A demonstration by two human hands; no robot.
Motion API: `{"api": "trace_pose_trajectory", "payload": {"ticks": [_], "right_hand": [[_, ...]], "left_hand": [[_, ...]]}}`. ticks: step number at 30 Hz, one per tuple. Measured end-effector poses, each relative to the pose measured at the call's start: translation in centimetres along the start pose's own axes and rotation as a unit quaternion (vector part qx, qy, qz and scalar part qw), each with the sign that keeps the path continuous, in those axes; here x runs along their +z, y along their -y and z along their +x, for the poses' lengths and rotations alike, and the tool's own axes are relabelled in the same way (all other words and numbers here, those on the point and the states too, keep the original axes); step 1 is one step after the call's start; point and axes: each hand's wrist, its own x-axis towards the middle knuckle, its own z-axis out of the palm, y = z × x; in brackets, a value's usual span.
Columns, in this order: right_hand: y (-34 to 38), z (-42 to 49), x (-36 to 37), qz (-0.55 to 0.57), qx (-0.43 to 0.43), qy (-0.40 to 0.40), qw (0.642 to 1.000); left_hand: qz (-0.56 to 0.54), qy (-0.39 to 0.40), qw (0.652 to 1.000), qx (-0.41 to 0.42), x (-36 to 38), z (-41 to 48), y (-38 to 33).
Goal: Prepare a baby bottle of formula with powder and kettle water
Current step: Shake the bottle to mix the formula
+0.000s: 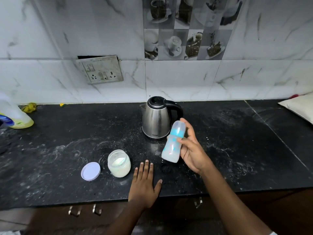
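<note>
- capped baby bottle (173,143) is gripped tilted by the right hand (192,148), just in front of the kettle (156,118)
- left hand (145,185) is laid flat on the worktop (50,158), fingers (146,168) released

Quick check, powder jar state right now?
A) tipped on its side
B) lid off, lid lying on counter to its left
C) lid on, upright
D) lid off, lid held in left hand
B: the powder jar stands upright and open on the counter, with its lid lying flat beside it on the left; the left hand rests flat on the counter, holding nothing.
</note>
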Motion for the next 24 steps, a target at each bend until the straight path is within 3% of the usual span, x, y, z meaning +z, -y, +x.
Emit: {"api": "trace_pose_trajectory", "payload": {"ticks": [3, 15, 19, 24], "right_hand": [[-0.6, 0.5, 0.1, 0.107, 0.003, -0.027, 0.994], [-2.1, 1.4, 2.9, 0.056, 0.063, -0.117, 0.990], [-1.5, 1.7, 3.1, 0.137, 0.046, -0.141, 0.979], [-1.5, 2.1, 3.3, 0.128, 0.062, -0.166, 0.976]], "left_hand": [[-0.002, 0.003, 1.000, -0.003, -0.2, 0.0, -0.2], [-0.002, 0.021, 1.000, -0.010, 0.4, 0.1, 0.2], [0.003, 0.025, 1.000, -0.009, 0.6, 0.2, 0.2], [0.005, 0.028, 1.000, -0.008, 0.7, 0.3, 0.3]]}}
